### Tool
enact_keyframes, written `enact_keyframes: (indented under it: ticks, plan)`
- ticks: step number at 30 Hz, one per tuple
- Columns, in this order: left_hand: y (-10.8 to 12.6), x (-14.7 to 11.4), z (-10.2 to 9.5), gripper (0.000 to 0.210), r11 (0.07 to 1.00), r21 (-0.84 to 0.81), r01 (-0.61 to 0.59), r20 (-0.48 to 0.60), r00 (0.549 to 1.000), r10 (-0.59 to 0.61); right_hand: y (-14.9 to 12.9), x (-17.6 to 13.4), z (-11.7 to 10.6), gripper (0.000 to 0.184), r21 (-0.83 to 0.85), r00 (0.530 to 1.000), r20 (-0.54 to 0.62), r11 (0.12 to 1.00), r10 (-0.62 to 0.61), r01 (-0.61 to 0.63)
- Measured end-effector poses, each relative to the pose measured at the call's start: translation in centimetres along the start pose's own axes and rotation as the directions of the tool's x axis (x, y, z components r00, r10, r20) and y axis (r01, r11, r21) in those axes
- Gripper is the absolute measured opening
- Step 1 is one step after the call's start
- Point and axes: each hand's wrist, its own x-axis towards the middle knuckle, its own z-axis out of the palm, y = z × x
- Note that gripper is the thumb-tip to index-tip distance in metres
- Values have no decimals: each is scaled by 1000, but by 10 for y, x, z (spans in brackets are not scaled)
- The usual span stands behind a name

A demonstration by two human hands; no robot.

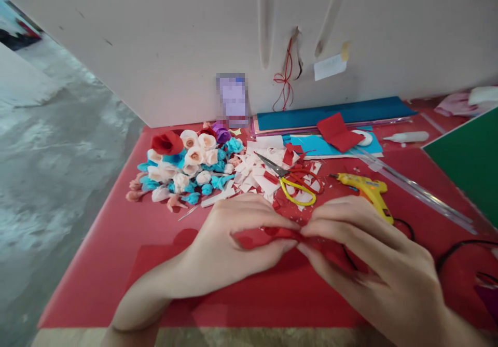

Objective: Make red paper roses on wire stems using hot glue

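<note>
Above the near part of the red tabletop (97,285), my left hand (233,238) pinches a small red paper piece (277,231) between thumb and fingers. My right hand (373,259) closes its fingertips on the right end of that same piece, so the two hands meet. Fingers cover most of the paper, and its exact shape is unclear. Just beyond my hands lie scissors (286,174) with a yellow and a red handle loop, blades pointing left over white and red paper scraps (249,173). A yellow glue gun (369,189) rests behind my right hand.
Several white, blue and red paper flowers (194,156) are heaped at back left. A phone (233,98) leans against the wall. Blue sheets (334,112), a red paper square (338,132), a white bottle (408,137) and clear sticks (424,186) lie behind. A green board (470,155) edges the right.
</note>
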Motion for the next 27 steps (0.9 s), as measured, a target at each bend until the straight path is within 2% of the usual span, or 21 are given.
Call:
enact_keyframes:
  ticks: [3,9,15,18,24,27]
  plan:
    - [0,0,0,12,1000,-16,24,24,999,-24,0,-1,-2,9,-5,999,1,999,-33,33]
    - [1,1,-1,9,994,-69,80,33,996,-78,1,-1,-2,6,-168,993,23,979,-117,119]
    - [-1,2,1,5,994,-91,59,5,998,-59,0,0,-8,5,-360,973,90,904,-214,232]
    - [-2,2,2,5,994,-99,47,-9,999,-49,-1,-2,-11,5,-419,964,77,869,-256,264]
    - [0,1,1,7,994,-108,33,-22,999,-35,-4,3,-14,9,-406,957,35,871,-287,277]
    - [0,1,0,10,993,-112,22,-14,1000,-24,-3,3,-13,11,-354,968,3,905,-250,235]
